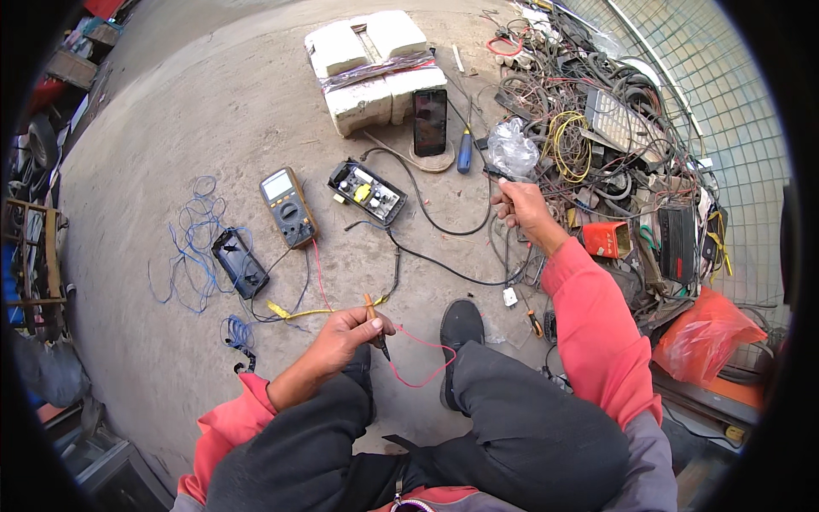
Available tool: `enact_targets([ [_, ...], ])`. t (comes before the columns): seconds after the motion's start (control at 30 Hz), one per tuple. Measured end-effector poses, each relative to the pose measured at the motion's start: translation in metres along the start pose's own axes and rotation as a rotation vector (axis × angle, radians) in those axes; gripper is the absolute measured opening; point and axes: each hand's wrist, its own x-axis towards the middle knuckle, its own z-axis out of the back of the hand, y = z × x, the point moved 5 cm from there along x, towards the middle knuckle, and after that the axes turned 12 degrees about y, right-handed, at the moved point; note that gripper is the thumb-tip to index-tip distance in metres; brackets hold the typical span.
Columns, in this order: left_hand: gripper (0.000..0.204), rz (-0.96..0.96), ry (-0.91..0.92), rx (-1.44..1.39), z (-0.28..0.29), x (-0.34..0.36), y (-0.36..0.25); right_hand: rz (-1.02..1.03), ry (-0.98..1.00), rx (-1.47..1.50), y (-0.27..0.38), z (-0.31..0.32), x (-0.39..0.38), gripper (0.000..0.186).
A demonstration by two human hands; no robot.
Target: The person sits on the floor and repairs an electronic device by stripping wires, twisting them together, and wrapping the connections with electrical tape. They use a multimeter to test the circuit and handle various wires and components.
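Note:
My left hand [345, 333] is closed around a slim test probe [369, 300] with an orange-brown end. A thin red lead loops out beside it over my shoe. Out to the right, the fingers of my right hand [522, 207] pinch a small black piece [493, 171], apparently a cable end; its exact kind is unclear. Between my hands and farther off lies an opened black adapter case [368, 193] with its circuit board showing. Left of it rests a multimeter [288, 207] with a grey screen, and a hollow black case half [240, 263] lies nearer me.
A phone [430, 124] leans against a white foam block [375, 98]. A blue-handled screwdriver [465, 152] lies beside it. Heaped cables and scrap [589, 145] line the wire fence on the right. Tangled blue wire [198, 247] spreads at left, and a red plastic bag [710, 334] sits at right.

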Motion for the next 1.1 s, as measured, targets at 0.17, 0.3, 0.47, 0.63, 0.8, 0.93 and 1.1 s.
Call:
enact_targets([
  [0.17,0.024,0.000,-0.056,-0.004,0.012,-0.004,0.003,-0.005,0.091,-0.039,0.024,-0.041,0.082,0.042],
  [0.3,0.024,0.020,-0.101,0.028,0.022,-0.012,0.001,-0.002,0.129,-0.042,0.042,-0.062,0.127,0.042],
  [0.47,0.026,-0.003,-0.126,0.018,0.034,-0.014,0.000,-0.001,0.121,-0.048,0.046,-0.071,0.165,0.047],
  [0.63,0.026,0.016,-0.142,0.037,0.038,-0.015,-0.001,0.033,0.078,-0.021,0.056,-0.070,0.182,0.046],
  [0.8,0.026,0.018,-0.134,0.018,0.040,-0.014,0.001,0.289,0.010,0.152,0.089,-0.045,0.179,0.033],
  [0.93,0.026,0.017,-0.129,0.024,0.039,-0.013,0.001,0.297,-0.002,0.261,0.093,-0.036,0.165,0.027],
  [1.1,0.027,0.012,-0.117,0.025,0.033,-0.013,-0.001,0.229,-0.039,0.242,0.076,-0.029,0.150,0.023],
])
